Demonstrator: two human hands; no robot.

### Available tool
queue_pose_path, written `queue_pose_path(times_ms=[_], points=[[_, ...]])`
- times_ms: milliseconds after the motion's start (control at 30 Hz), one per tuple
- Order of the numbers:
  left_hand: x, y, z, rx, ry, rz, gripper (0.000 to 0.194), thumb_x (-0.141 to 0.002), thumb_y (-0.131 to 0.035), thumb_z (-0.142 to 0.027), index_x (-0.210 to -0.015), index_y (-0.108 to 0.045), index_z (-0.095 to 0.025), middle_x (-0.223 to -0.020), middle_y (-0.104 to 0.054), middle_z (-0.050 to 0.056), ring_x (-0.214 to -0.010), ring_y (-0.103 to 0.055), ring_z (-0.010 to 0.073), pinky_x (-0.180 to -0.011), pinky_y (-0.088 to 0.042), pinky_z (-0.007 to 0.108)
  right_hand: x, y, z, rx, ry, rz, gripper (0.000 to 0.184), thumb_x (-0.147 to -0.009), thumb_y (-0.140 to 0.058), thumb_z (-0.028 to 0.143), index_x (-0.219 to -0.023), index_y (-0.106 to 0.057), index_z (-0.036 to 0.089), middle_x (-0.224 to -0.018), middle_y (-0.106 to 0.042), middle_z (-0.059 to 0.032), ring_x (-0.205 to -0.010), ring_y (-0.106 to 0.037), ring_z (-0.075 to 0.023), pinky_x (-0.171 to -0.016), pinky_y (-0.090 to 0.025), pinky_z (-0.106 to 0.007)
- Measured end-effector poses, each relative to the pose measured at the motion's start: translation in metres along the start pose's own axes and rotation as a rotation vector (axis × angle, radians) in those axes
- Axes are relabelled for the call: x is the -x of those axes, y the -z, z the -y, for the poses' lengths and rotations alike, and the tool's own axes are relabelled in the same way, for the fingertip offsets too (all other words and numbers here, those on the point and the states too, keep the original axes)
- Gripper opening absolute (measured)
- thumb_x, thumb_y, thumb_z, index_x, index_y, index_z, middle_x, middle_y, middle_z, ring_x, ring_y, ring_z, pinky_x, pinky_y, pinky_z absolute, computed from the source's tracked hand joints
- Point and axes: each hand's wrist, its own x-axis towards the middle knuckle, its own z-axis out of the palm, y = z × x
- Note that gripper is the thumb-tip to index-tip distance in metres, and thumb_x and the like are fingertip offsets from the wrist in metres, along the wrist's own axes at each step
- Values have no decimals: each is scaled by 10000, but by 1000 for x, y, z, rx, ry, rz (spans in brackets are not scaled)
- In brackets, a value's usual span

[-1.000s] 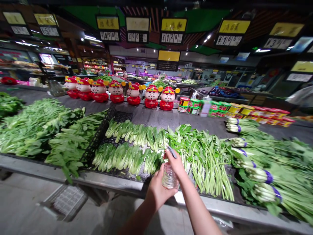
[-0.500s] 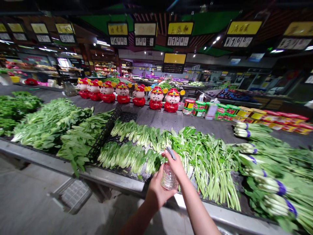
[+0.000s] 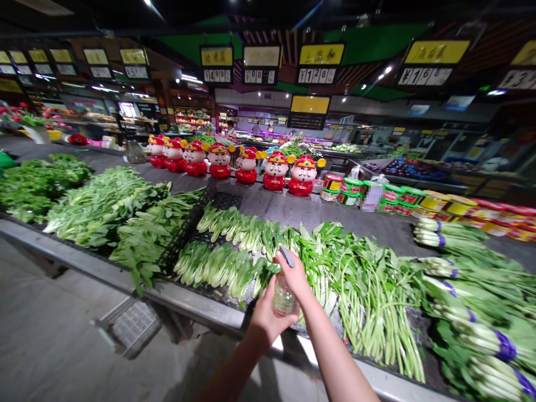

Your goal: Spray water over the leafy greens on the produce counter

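Note:
A clear, ridged spray bottle (image 3: 285, 297) with a grey top is held in both hands over the front of the vegetable display. My left hand (image 3: 263, 317) wraps round the bottle's body from the left and below. My right hand (image 3: 294, 276) is closed on the spray head, its finger partly hidden. Just beyond and to the left lie two rows of small bok choy (image 3: 226, 269) on a perforated surface. Long-stemmed leafy greens (image 3: 355, 279) spread out right of my hands. Whether spray is coming out cannot be made out.
The metal front edge (image 3: 201, 312) of the stand runs below my forearms. Red figurines (image 3: 274, 172) and stacked tubs (image 3: 408, 196) line the back. Purple-banded greens (image 3: 481, 329) lie at right, loose greens (image 3: 96, 206) at left. A grey crate (image 3: 129, 326) sits on the floor.
The view has turned slightly left, so the display appears shifted right. Both hands, still on the spray bottle, have moved a little left over the greens.

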Motion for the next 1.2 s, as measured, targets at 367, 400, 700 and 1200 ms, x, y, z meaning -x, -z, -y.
queue_pose_path(times_ms=[367, 400, 700, 1200], points=[[5, 4, 10, -1, -6, -2, 962, -540, -770, -173, -1381, -305, -185, -1257, -521, 106, -1123, -521, 255, -986, -416, 354, 2, -11, -17, 48, -22, -15, 340, -821, -470, 525, -717, -592, 226, -657, -597, -21, -638, -554, -201, -669, -449, -356], [6, 4, 9, -6, -7, -4, 960, -538, -770, -171, -1380, -308, -181, -1260, -520, 106, -1131, -515, 257, -997, -408, 355, 3, -11, -18, 43, -22, -6, 341, -818, -474, 528, -718, -599, 226, -672, -608, -24, -652, -564, -203, -682, -453, -359], [13, 16, 4, -8, 33, -78, 954, -535, -766, -186, -1378, -317, -193, -1278, -517, 96, -1158, -499, 272, -1017, -401, 364, 2, -24, -11, -40, -12, 85, 366, -798, -510, 544, -850, -638, 205, -829, -677, -57, -745, -618, -216, -719, -481, -362], [-11, 50, 14, -12, -55, -89, 974, -549, -792, -233, -1385, -294, -221, -1283, -514, 84, -1151, -512, 251, -998, -411, 340, -21, -56, 18, 46, 78, 45, 427, -839, -421, 560, -734, -638, 207, -679, -633, -39, -643, -578, -196, -660, -465, -339]])
